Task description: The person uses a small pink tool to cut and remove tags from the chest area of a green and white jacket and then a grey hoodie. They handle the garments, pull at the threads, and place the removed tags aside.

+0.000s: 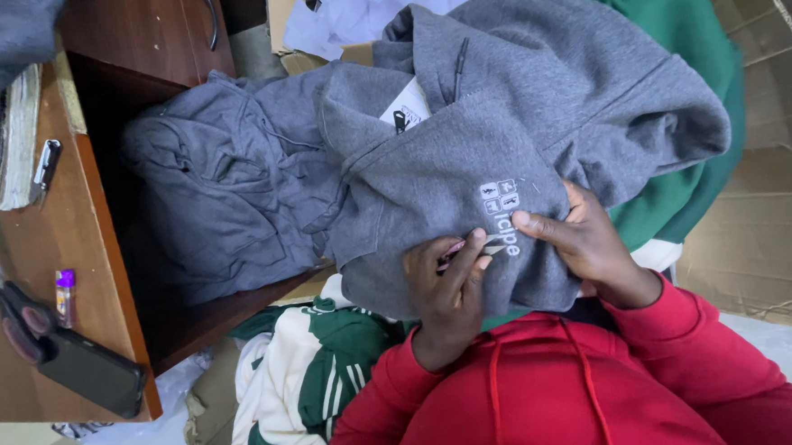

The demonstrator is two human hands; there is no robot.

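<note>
- Resting on the person's lap, the grey hoodie (465,156) lies draped over a green garment (674,18), with its bulk running away from the body toward the desk (63,240) and the cardboard box (766,221).
- The white logo (501,206) sits on the near fold, just beyond both hands; its long axis runs roughly from upper left to lower right in the head view.
- The left hand (449,287) is curled closed around a small pink-handled tool (470,248), likely a snipper, whose tip points at the logo's lower end.
- The right hand (586,235) lies mostly flat and partly open, fingertips pressing the cloth right beside the logo, gripping nothing I can make out.
- Both hands are near the logo; the right touches the fabric at its edge, while the left reaches it through the tool.
- Room is tight toward the body, where the red sleeves (656,362) crowd in. More cloth hangs free to the left, into the desk's open shelf.
- A green-and-white striped garment (322,362) lies below the hoodie, well clear of the tool.
- A phone (88,370) and a lighter (65,294) lie on the desk, far off.
</note>
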